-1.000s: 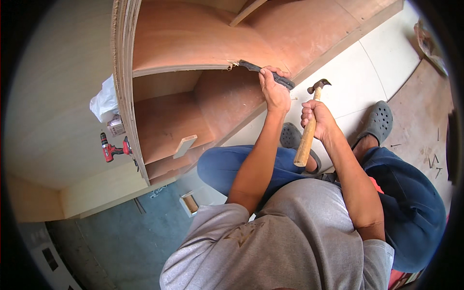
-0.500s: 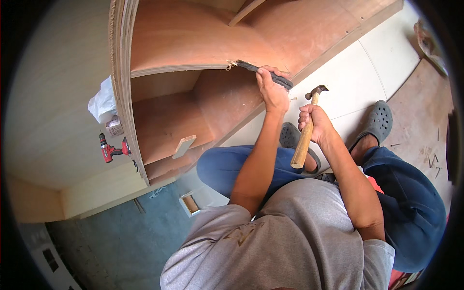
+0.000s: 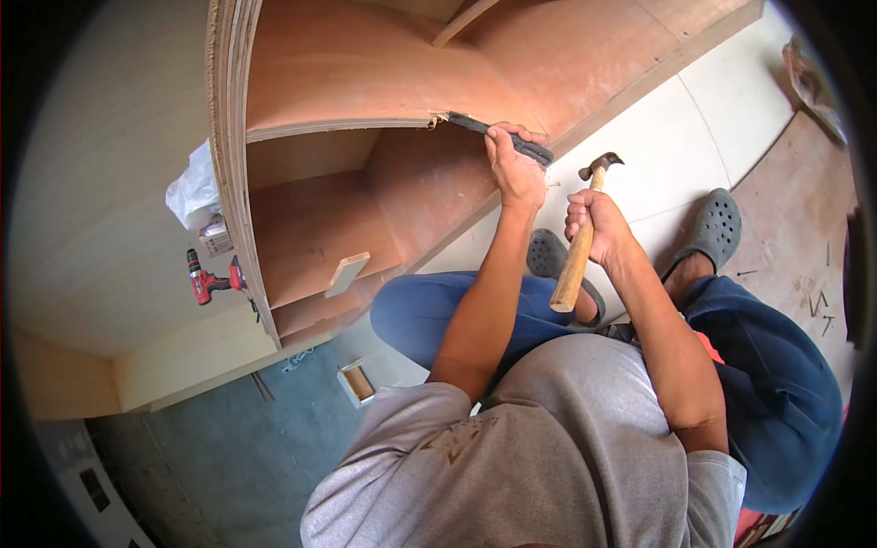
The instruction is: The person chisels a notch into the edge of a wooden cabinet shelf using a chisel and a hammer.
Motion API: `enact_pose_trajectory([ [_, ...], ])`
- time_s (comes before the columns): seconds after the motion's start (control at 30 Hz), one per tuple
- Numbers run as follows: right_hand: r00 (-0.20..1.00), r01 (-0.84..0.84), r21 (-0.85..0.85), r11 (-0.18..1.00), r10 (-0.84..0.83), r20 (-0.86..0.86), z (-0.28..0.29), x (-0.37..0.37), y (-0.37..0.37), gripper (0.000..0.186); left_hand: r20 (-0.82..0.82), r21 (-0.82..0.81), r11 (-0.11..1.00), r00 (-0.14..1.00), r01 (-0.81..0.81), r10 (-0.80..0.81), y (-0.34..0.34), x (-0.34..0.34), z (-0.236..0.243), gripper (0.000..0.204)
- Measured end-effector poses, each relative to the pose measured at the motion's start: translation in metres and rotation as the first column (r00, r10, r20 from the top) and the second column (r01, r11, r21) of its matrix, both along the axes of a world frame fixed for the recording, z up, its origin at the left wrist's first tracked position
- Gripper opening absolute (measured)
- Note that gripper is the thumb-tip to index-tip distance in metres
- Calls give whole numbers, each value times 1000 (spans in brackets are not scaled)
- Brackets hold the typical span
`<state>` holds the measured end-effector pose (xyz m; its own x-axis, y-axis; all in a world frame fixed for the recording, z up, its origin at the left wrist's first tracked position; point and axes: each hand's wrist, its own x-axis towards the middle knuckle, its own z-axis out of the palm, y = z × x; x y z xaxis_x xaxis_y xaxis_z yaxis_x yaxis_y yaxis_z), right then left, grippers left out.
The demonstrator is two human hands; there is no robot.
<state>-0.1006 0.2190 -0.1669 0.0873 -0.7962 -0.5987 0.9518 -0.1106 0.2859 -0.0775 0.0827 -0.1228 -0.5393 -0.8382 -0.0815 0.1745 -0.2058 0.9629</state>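
Note:
My left hand (image 3: 513, 170) grips a dark flat chisel (image 3: 498, 133) whose tip is set against the splintered edge of a plywood shelf (image 3: 365, 87) inside a wooden cabinet (image 3: 236, 155). My right hand (image 3: 592, 219) holds a claw hammer (image 3: 582, 232) by its wooden handle, the steel head raised just right of the chisel's butt end and not touching it.
A red cordless drill (image 3: 212, 280) and a white plastic bag (image 3: 194, 189) lie on the pale panel left of the cabinet. A loose wood block (image 3: 346, 273) rests on the lower shelf. Grey clogs (image 3: 713, 228) are on my feet; nails are scattered on the floor at right (image 3: 818, 301).
The hammer head has swung slightly closer to the chisel's end. My left hand and the chisel stay at the shelf edge.

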Motion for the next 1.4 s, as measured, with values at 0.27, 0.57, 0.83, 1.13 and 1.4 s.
enact_pose_trajectory([
  [0.27, 1000, -12, 4, 1000, 12, -5, 4, 0, 0, 22, -38, 26, 999, 999, 31, -30, -2, 1, -1, 35],
  [0.57, 999, 6, -15, 1000, -6, 48, 12, 2, -2, 21, -75, 31, 999, 997, 37, -34, -2, -4, 1, 34],
  [0.83, 984, -167, -218, 962, 147, -105, 22, -1, 5, 20, -76, 57, 997, 996, 54, -49, -1, -1, 11, 35],
  [1.13, 985, -138, -375, 917, 167, 48, 49, 5, 7, 21, -26, 5, 999, 999, 40, -40, -6, 3, 10, 39],
  [1.4, 994, -87, -5, 996, 87, 65, 19, 7, -5, 25, -23, -11, 1000, 1000, 21, -22, -10, 0, 7, 35],
])
